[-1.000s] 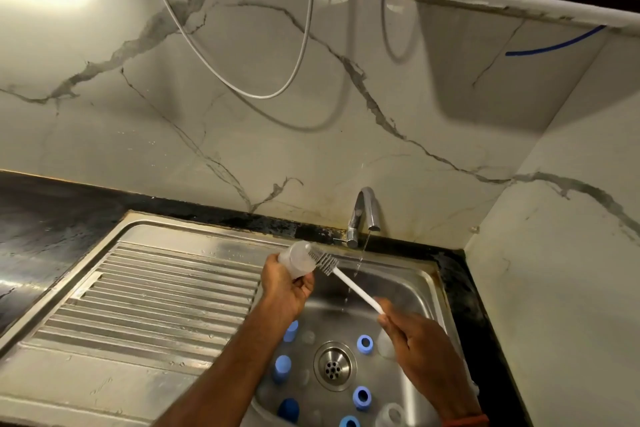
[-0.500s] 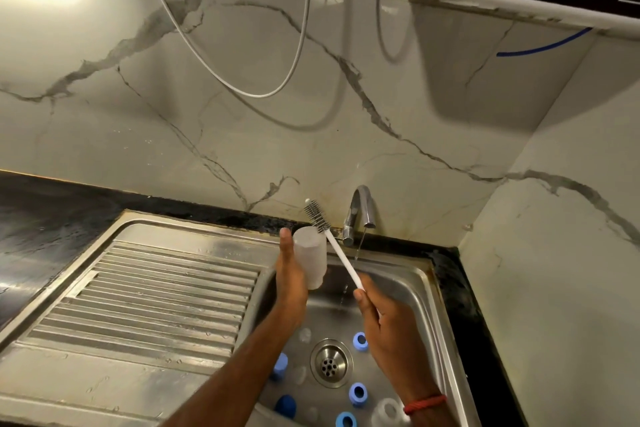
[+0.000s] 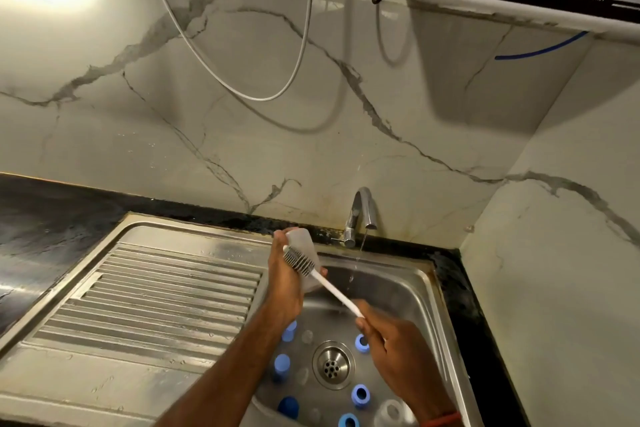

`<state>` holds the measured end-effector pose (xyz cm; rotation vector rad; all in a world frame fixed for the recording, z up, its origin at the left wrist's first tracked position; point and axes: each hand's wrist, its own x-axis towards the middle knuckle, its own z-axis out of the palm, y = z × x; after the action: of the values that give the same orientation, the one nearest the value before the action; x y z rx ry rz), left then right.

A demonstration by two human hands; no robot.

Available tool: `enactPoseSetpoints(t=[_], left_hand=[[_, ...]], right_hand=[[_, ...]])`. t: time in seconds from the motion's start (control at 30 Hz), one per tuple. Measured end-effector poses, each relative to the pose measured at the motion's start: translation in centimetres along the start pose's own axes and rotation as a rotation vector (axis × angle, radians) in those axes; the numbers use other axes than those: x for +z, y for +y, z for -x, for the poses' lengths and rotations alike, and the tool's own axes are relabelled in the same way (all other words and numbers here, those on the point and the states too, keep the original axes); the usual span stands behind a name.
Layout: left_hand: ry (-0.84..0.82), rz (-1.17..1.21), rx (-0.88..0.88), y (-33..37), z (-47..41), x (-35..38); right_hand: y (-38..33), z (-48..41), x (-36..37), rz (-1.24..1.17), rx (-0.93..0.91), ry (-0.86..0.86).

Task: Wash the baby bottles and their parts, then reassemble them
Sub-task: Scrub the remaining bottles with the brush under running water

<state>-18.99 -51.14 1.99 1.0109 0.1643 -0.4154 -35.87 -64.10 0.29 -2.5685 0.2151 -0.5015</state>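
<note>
Over the left side of the sink basin (image 3: 412, 284), my left hand (image 3: 282, 284) grips a translucent baby bottle (image 3: 304, 242), held upright. My right hand (image 3: 391, 340) holds the white handle of a bottle brush (image 3: 300, 261); its grey bristle head lies against the outside of the bottle. On the basin floor around the drain (image 3: 333, 365) lie several blue collars and caps (image 3: 361, 394), clear teats (image 3: 307, 335) and another clear bottle (image 3: 389, 411).
A thin stream of water runs from the chrome tap (image 3: 360, 215) into the basin. The ribbed steel drainboard (image 3: 166, 298) lies to the left, on the black countertop (image 3: 52, 218). A marble wall stands behind and at the right. A white cable (image 3: 242, 80) hangs above.
The brush head has come out of the bottle mouth, risen above it, and now lies lower against the bottle's outer side. The bottle was turned upright.
</note>
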Motion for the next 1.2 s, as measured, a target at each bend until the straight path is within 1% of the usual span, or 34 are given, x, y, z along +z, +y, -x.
enactPoseSetpoints(t=[0.03, 0.07, 0.13, 0.17, 0.27, 0.33, 0.43, 0.53, 0.6, 0.67, 0.73, 0.77, 0.83, 0.9, 0.97, 1.03, 1.2], left_hand=[[-0.006, -0.08, 0.003, -0.3, 0.2, 0.2], [-0.06, -0.112, 0.002, -0.7, 0.5, 0.4], [-0.16, -0.087, -0.033, -0.7, 0.5, 0.4], [-0.172, -0.043, -0.047, -0.3, 0.4, 0.4], [-0.097, 0.138, -0.081, 1.3, -0.1, -0.2], [-0.043, 0.2, -0.101, 1.7, -0.4, -0.5], [-0.103, 0.216, -0.166, 1.5, 0.1, -0.4], [-0.187, 0.142, -0.211, 1.1, 0.5, -0.2], [-0.206, 0.153, -0.254, 1.2, 0.7, -0.2], [-0.175, 0.197, -0.286, 1.5, 0.5, -0.4], [-0.146, 0.263, -0.316, 1.9, 0.5, -0.6], [-0.154, 0.302, -0.336, 1.9, 0.5, -0.7], [-0.231, 0.332, -0.386, 1.3, 0.3, -0.7], [-0.32, 0.32, -0.432, 0.6, 0.3, -0.7], [-0.349, 0.321, -0.458, 0.4, 0.3, -0.7], [-0.333, 0.316, -0.437, 0.9, 0.5, -0.8], [-0.292, 0.159, -0.425, 0.5, 0.4, -1.6]], right_hand=[[-0.5, -0.6, -0.2, 0.038, -0.005, 0.036], [-1.1, -1.1, -0.5, 0.064, -0.004, 0.058], [-2.2, -2.1, -0.8, 0.068, 0.014, 0.069], [-2.4, -2.1, -0.8, 0.06, 0.011, 0.059], [-1.4, -0.5, -0.9, -0.02, -0.029, -0.011], [-0.7, 0.7, -1.1, -0.072, -0.024, -0.022], [-1.3, 0.0, -1.1, 0.0, -0.018, 0.034], [-2.2, -1.4, -1.2, 0.031, 0.045, 0.121], [-2.2, -1.5, -1.8, 0.008, 0.057, 0.099], [-1.9, -0.5, -2.3, -0.041, 0.03, 0.033], [-1.3, 0.7, -2.5, -0.116, 0.03, 0.015], [-0.9, 1.2, -2.5, -0.142, 0.045, 0.02], [-0.5, 1.2, -2.2, -0.138, 0.067, 0.042], [-0.7, 0.4, -1.9, -0.104, 0.091, 0.051], [-1.3, 0.0, -1.8, -0.108, 0.111, 0.042], [-1.5, 0.3, -1.8, -0.132, 0.128, 0.013], [1.1, 2.3, -2.8, -0.221, 0.238, -0.012]])
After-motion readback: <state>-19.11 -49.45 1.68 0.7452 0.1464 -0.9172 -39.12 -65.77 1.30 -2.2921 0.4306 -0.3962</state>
